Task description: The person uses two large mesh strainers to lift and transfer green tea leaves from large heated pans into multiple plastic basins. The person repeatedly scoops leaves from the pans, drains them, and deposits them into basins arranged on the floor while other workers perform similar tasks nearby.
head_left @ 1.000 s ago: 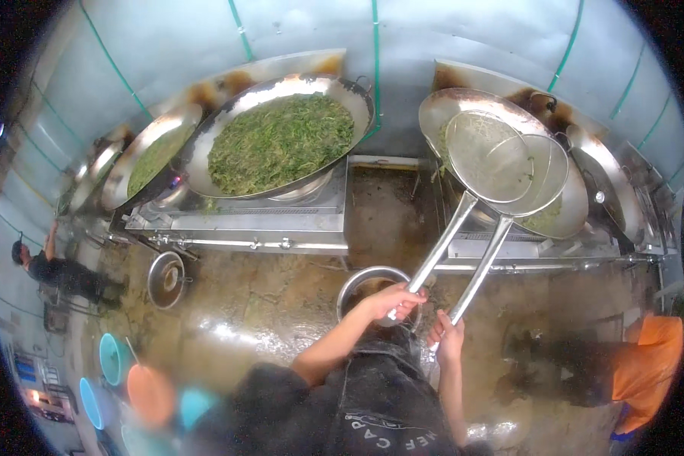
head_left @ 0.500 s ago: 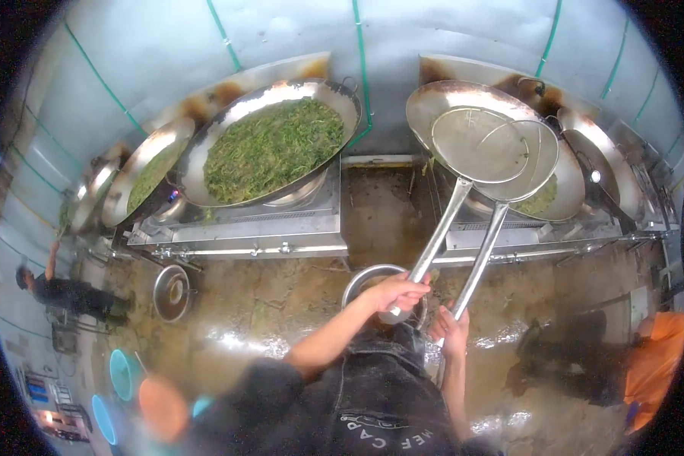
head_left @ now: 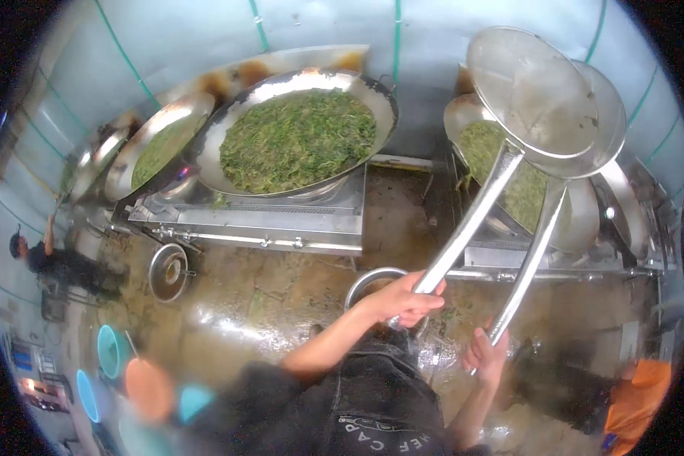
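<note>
My left hand (head_left: 407,301) is closed round the metal handle of a long-handled mesh strainer (head_left: 536,91). In my right hand (head_left: 485,356) is the handle of a second mesh strainer (head_left: 612,125), its round mesh partly hidden behind the first. Both handles slant up and to the right, and the two heads overlap in front of the right wok (head_left: 581,213). Cooked-looking green leaves (head_left: 498,171) fill the visible part of that wok. Neither strainer carries a load of greens; only small bits cling to the mesh.
A large wok (head_left: 384,114) of chopped greens (head_left: 300,140) sits on the steel stove (head_left: 281,228) at left, with more woks beyond. Metal pots (head_left: 169,272) stand on the wet floor. Colored tubs (head_left: 148,389) are at lower left. Another person (head_left: 72,262) works at far left.
Both strainers have risen and moved right, uncovering more greens in the right wok. My right hand has moved right, away from my left. The view has shifted slightly.
</note>
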### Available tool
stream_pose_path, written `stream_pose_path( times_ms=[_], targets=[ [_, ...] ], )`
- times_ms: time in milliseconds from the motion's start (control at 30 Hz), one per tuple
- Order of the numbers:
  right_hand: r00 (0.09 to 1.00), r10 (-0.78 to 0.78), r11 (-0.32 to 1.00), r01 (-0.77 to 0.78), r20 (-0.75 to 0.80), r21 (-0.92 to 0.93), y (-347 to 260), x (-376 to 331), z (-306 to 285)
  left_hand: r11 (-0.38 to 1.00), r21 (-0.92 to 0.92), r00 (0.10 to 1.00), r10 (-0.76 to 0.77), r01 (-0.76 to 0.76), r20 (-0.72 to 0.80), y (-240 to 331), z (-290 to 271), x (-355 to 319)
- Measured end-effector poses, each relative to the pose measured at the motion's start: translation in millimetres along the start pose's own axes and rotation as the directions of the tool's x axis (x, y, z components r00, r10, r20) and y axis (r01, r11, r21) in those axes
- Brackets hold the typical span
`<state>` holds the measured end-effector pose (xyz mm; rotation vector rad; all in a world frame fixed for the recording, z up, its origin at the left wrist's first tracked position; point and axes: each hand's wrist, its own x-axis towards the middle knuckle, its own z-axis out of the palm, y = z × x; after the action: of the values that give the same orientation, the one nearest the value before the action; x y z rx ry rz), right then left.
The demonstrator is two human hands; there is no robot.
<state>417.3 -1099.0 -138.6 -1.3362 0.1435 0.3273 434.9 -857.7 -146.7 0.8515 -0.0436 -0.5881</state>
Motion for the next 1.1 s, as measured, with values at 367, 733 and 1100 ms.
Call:
stream_pose_path(
  times_ms=[367, 733, 1100],
  targets=[
    [0.949, 0.224, 0.828, -0.065, 0.223, -0.557, -129, 47, 126, 0.953, 0.01, 0.851, 0.276, -0.303, -0.447, 69, -113, -231],
    [0.903, 0.284, 0.053, 0.32, 0.321, -0.946, -67, 201, 362, 0.895, 0.166, 0.381, 0.336, -0.415, -0.862, 78, -197, -389],
    [0.961, 0.075, -0.287, 0.278, 0.267, -0.917, -212, 88, 408, 0.797, 0.2, 0.289, 0.423, -0.569, -0.859, 87, -206, -443]
  ],
)
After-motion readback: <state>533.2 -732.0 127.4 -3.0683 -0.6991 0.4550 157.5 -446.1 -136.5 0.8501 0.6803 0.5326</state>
